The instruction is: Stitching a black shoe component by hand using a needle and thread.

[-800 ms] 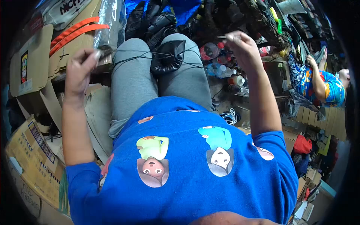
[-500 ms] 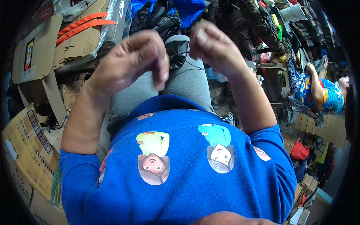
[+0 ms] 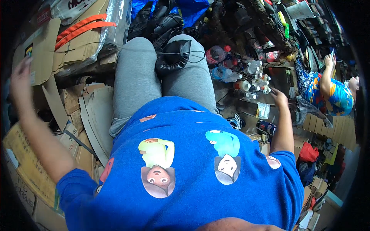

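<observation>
1. Half a second ago both hands were drawn together in front of the chest, fingers bunched over the lap. Now they have swung wide apart — the left hand (image 3: 20, 79) is out beside the stacked cardboard boxes (image 3: 58, 46), the right hand (image 3: 278, 97) far out by the cluster of small bottles (image 3: 246, 77).

2. That change suggests the close two-handed work over the lap has paused; the black leather piece (image 3: 173, 57) lies unheld across the grey-clad knees (image 3: 162, 77), a thin dark cord trailing from it toward the boxes.

3. Left hand: raised, fingers loosely spread and blurred by motion. It seems to hold nothing, though whether a thread runs to it cannot be told.

4. Right hand: stretched toward the bottles, fingers extended and touching or nearly touching one of them — not closed round anything that shows. A small clear packet (image 3: 263, 111) lies just below it.

5. Around: orange straps (image 3: 83, 27) lie across a plastic-wrapped bundle on the left, and dark footwear and bags are heaped beyond the knees. Another person in a bright patterned shirt (image 3: 335, 96) sits at the right edge.
</observation>
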Motion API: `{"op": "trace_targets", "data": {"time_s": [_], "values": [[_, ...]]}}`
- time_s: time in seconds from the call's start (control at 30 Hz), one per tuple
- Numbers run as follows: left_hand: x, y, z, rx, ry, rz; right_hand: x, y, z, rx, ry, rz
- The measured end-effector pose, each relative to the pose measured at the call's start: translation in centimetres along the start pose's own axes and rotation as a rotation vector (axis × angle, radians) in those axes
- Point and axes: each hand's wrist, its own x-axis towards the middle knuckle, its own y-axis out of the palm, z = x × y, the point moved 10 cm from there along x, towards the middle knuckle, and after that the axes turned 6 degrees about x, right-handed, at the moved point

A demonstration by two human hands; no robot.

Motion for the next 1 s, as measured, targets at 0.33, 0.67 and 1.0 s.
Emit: {"op": "trace_targets", "data": {"time_s": [0.33, 0.67, 1.0], "values": [[-20.2, 9.6, -34.9, -0.84, 0.551, 0.793, -13.6, 3.0, 40.0, 1.085, -0.632, 0.714], [-16.6, 13.2, -21.7, -0.897, 0.247, 0.819, -8.1, 3.1, 33.2, 1.171, -0.464, 0.567], [-16.9, 8.2, -38.5, -0.932, 0.696, 0.707, -10.4, -4.2, 41.5, 0.966, -0.854, 0.251]]}}
